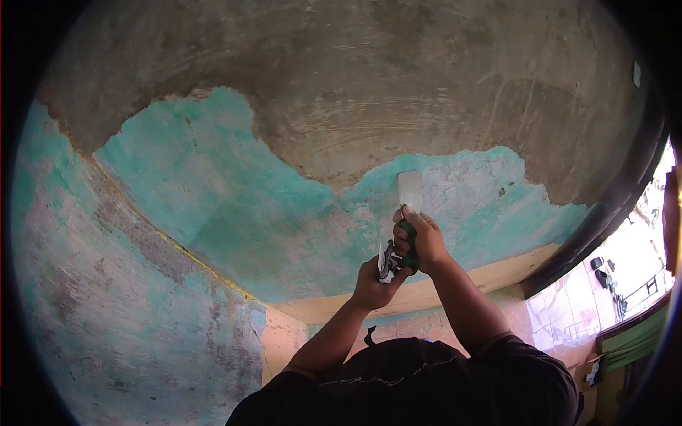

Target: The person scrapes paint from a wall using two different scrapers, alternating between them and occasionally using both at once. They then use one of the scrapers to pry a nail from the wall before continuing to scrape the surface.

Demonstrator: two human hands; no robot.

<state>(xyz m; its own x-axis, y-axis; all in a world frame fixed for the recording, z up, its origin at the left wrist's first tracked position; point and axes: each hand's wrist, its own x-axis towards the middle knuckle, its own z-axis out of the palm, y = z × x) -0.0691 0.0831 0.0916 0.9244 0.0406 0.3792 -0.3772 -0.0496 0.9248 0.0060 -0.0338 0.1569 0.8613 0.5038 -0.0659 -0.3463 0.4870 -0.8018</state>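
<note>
A scraper (410,189), with a flat, pale blade and a green handle, is held with its blade pointing far, over patchy turquoise paint on the wall (263,220); whether the edge touches is unclear. Just left of the handle sits a crumpled grey-and-white bundle (387,263), its material indistinct.

Shirt (426,394): black, dark cloth, below both grips
Lettering (387,382): thin pale script, too small to read, below the left grip (378,290)
Right sleeve (522,366): short, black, below the right grip (429,245)
Left sleeve (280,394): short, black, below the left grip
Forearms (465,298): bare between sleeve and grip
</note>
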